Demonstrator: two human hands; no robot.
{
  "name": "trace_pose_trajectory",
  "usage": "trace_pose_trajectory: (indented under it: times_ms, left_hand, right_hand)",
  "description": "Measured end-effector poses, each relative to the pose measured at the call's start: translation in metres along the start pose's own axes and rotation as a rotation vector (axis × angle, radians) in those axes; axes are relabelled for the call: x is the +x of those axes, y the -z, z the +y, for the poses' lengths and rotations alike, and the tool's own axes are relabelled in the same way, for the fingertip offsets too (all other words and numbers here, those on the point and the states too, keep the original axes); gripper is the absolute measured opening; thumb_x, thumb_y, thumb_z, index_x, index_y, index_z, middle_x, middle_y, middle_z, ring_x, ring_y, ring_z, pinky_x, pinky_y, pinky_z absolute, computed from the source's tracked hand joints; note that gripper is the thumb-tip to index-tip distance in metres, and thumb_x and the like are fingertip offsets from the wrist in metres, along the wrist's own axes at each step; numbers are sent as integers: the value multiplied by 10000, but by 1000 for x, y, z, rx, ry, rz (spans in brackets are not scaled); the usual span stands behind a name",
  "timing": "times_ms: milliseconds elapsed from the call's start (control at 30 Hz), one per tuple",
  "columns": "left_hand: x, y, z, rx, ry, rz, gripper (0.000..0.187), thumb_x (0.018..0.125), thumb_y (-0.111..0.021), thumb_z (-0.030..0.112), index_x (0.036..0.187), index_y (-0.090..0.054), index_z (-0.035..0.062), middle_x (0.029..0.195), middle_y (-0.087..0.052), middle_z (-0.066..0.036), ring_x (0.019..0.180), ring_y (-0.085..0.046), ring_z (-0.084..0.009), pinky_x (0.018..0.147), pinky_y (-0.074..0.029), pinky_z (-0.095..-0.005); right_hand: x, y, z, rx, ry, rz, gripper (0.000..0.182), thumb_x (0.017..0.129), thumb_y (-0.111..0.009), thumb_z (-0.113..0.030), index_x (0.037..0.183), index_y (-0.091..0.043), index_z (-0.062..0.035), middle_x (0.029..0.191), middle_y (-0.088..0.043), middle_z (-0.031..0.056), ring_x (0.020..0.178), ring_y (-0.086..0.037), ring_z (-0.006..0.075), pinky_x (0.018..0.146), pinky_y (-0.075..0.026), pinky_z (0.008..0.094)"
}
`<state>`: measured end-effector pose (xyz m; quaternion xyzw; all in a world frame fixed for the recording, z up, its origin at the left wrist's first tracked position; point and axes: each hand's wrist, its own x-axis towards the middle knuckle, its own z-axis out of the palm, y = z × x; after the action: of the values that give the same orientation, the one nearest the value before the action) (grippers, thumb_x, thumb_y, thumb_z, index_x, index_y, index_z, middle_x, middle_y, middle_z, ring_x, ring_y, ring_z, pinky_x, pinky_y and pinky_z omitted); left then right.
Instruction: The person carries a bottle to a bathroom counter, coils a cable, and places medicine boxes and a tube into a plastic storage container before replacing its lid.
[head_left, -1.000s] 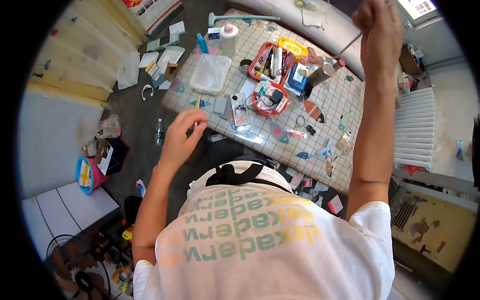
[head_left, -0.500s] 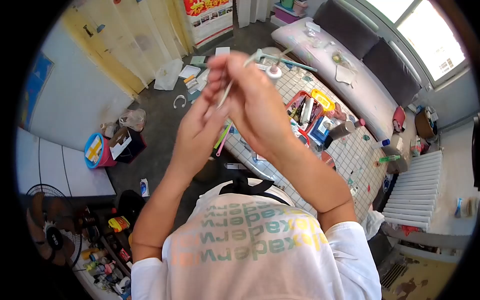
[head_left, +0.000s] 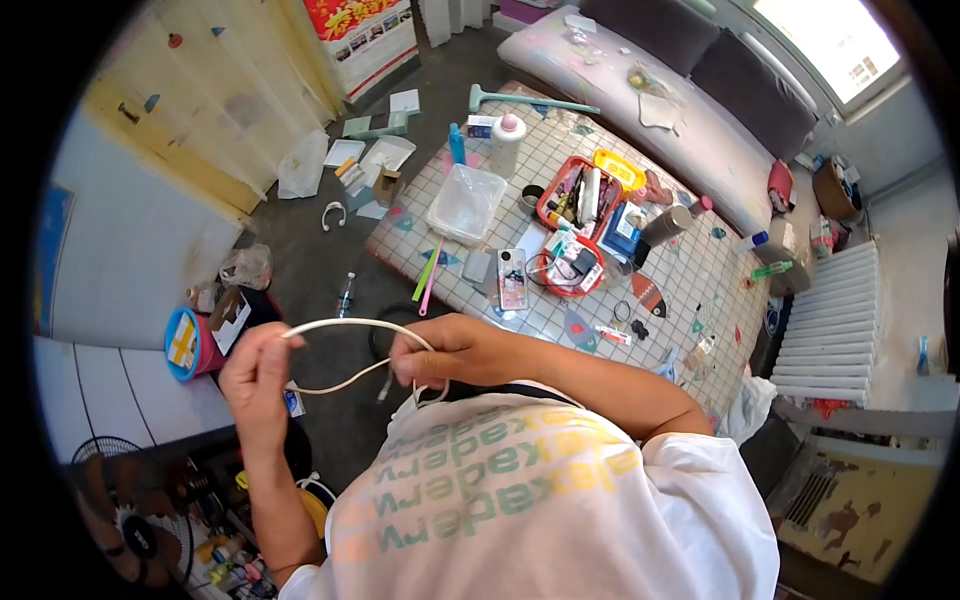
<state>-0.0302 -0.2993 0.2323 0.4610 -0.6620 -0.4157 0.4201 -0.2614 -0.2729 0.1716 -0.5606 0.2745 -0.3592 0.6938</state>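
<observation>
A white cable (head_left: 350, 323) makes a loop in front of my shirt. My left hand (head_left: 258, 378) pinches one side of the loop between thumb and fingers. Around the other side close the fingers of my right hand (head_left: 440, 350), just above the shirt. A short stretch of cable with what looks like a plug end (head_left: 384, 388) hangs below the right hand. The part of the cable inside each fist is hidden.
Beyond my hands stands a table (head_left: 480, 290) with a clear plastic box (head_left: 466, 203), a phone (head_left: 512, 278), red baskets (head_left: 580, 200) of small items and a white bottle (head_left: 507, 145). A fan (head_left: 135, 530) is at lower left, a sofa (head_left: 610, 80) at upper right.
My hands have come down from high in front of the table toward my chest and moved apart. The cable now shows as an open loop between them.
</observation>
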Motion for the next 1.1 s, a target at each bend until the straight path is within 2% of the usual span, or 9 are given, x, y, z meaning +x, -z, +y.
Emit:
trace_pose_trajectory:
  times_ms: [100,367,500,600,633,767,900,1000,1100]
  left_hand:
    - [9,16,-15,44,2,184,175,869,-484,162,791,-573,33,617,-395,73,491,-253,1,443,-165,-174]
    - [38,41,-45,142,-8,335,178,873,-490,180,846,-590,36,625,-394,83,508,-242,9,442,-156,-162]
    - [56,70,-66,130,29,457,193,873,-489,190,838,-595,32,645,-455,60,525,-290,10,456,-205,-152]
    - [55,64,-80,350,-159,385,179,863,-506,179,818,-598,32,656,-483,53,568,-357,2,499,-263,-142]
    - [56,68,-87,335,-129,363,169,851,-525,163,820,-597,14,704,-528,32,657,-437,-24,586,-338,-153]
    - [55,87,-106,370,98,253,173,844,-530,133,860,-582,-30,790,-569,-12,748,-490,-74,667,-391,-208]
    - [44,78,-110,499,-139,59,153,840,-526,124,837,-590,-15,718,-545,-22,658,-493,-106,580,-389,-245]
    - [34,56,-87,795,-162,-130,131,815,-552,148,832,-607,30,709,-549,-76,633,-530,-174,572,-405,-250]
    - [13,11,-57,1006,-253,-513,103,750,-595,188,790,-621,96,664,-529,-82,590,-535,-239,517,-420,-299]
  right_hand:
    - [-15,13,1,129,-34,27,225,881,-456,-248,789,-514,-51,717,-489,-20,682,-482,65,617,-403,210]
    - [-42,22,19,628,-25,60,237,875,-451,-240,735,-467,-50,605,-415,10,583,-445,132,588,-410,262]
    - [-56,30,21,680,40,134,265,882,-434,-278,708,-435,-78,568,-358,-20,502,-361,94,519,-376,245]
    - [-63,39,20,917,88,159,270,893,-411,-302,710,-414,-104,556,-334,-55,486,-330,60,491,-342,215]
    - [-64,42,21,992,121,120,256,904,-387,-300,730,-409,-112,553,-329,-77,478,-317,38,485,-324,196]
    - [-75,49,22,1124,231,93,228,910,-377,-271,796,-440,-85,571,-351,-75,488,-338,38,509,-334,188]
    - [-86,59,25,1205,334,255,229,903,-404,-229,965,-470,-19,612,-394,-59,546,-381,39,546,-355,182]
    - [-83,68,24,1488,418,510,191,892,-431,-183,969,-462,-11,622,-407,-44,544,-381,43,547,-362,185]
    - [-68,85,42,1343,476,888,203,869,-472,-173,993,-451,-14,655,-419,-23,528,-375,58,506,-352,185]
